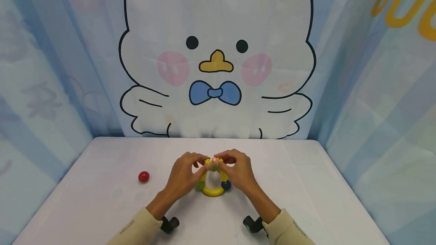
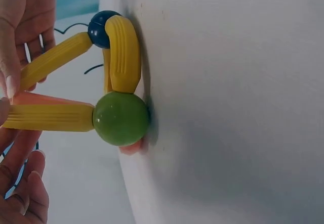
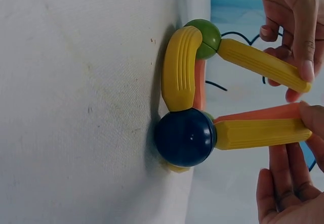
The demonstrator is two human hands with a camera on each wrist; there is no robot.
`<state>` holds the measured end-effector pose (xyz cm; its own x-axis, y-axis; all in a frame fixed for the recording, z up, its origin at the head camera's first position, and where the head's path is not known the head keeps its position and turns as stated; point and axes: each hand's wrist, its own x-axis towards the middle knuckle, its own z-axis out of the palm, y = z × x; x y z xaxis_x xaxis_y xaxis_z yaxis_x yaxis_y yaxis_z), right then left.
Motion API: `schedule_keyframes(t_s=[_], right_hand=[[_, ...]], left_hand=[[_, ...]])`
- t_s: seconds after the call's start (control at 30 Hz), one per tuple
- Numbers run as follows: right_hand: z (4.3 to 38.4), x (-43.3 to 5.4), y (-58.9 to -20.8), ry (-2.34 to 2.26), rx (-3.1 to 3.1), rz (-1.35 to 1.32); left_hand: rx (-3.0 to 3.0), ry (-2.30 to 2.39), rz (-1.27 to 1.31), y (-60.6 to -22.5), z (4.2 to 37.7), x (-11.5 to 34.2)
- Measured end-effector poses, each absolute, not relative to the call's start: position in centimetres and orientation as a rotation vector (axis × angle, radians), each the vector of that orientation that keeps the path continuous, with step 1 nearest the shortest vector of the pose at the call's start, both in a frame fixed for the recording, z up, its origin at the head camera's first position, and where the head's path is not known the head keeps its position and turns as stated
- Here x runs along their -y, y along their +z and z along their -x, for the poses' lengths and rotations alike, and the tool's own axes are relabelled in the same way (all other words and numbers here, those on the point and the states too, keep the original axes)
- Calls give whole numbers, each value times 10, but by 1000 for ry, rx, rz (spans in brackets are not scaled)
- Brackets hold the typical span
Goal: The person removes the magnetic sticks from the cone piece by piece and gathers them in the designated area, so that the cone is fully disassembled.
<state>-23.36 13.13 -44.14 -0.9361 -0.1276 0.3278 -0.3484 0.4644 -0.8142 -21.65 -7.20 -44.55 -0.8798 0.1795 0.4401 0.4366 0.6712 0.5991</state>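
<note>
Both hands are on a frame of ribbed sticks and balls standing on the table. My left hand (image 1: 185,172) pinches the top of a straight yellow stick (image 2: 55,117) that rises from a green ball (image 2: 121,119). The matching yellow stick (image 3: 260,134), rising from a dark blue ball (image 3: 185,137), is pinched near its upper end by my right hand (image 1: 242,172). A curved yellow stick (image 1: 213,192) joins the two balls along the tabletop. Orange sticks (image 3: 258,114) show behind the yellow ones. In the head view, fingers partly hide the top.
A loose red ball (image 1: 144,177) lies on the white table (image 1: 102,207), left of the left hand. Black wrist-worn devices (image 1: 169,225) sit below both wrists. Behind the table's back edge hangs a curtain (image 1: 218,124) with a cartoon bird.
</note>
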Motion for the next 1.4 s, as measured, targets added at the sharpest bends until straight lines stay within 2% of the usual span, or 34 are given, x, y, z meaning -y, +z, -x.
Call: schedule_keyframes(t_s=[0.9, 1.4], right_hand=[[234, -132, -440, 1444, 2506, -418], [235, -132, -441, 1435, 2506, -438]], left_hand=[[2609, -948, 400, -441, 201, 124], [2775, -705, 364, -446, 194, 156]])
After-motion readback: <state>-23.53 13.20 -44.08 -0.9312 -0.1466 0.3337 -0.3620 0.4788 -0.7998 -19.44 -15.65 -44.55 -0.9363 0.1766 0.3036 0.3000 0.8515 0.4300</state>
